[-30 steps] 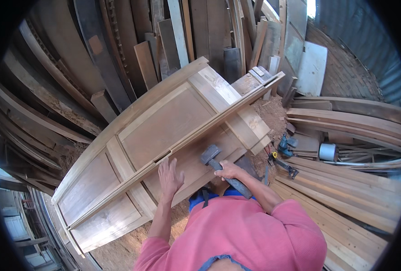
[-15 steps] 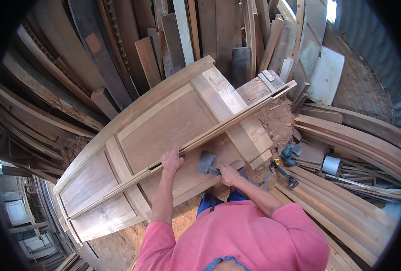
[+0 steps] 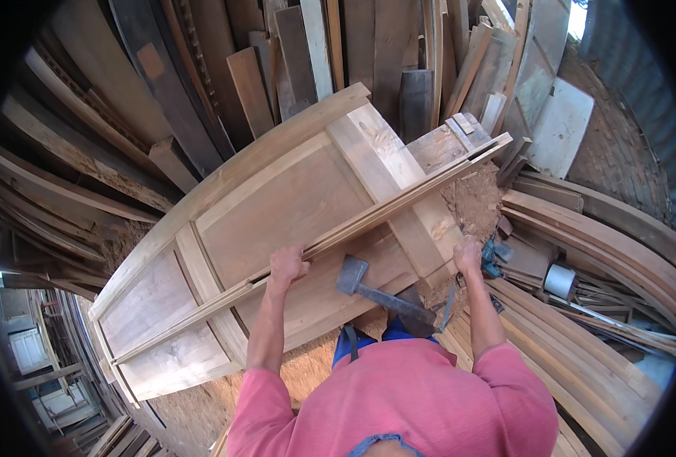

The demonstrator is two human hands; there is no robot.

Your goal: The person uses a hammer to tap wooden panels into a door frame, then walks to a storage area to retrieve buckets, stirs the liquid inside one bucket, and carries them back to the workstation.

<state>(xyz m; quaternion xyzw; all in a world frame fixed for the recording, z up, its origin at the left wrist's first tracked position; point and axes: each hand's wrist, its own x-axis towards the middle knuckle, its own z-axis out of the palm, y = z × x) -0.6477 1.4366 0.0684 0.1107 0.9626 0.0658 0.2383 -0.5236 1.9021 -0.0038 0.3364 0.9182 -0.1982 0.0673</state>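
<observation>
A panelled wooden door [image 3: 281,202] lies flat in front of me. A long, thin wooden strip [image 3: 410,196] runs lengthwise over it, sticking out past the right end. My left hand [image 3: 289,264] is closed on the strip near its middle. A hammer [image 3: 384,295] with a grey block head rests loose on the near edge of the door, its handle pointing right toward my body. My right hand [image 3: 467,255] is beyond the door's right end, close to a teal power drill [image 3: 493,257]. Its fingers point down and away, so their grip is hidden.
Upright boards [image 3: 296,57] lean closely packed along the far side. Long planks [image 3: 582,343] lie stacked at the lower right, with curved timbers [image 3: 605,244] above them. A white cylinder [image 3: 559,280] sits among scraps. Sawdust [image 3: 475,199] covers ground by the door's right end.
My right hand has let go of the hammer and moved right, past the door's end. The hammer now lies on the door edge. My left hand keeps its hold on the strip.
</observation>
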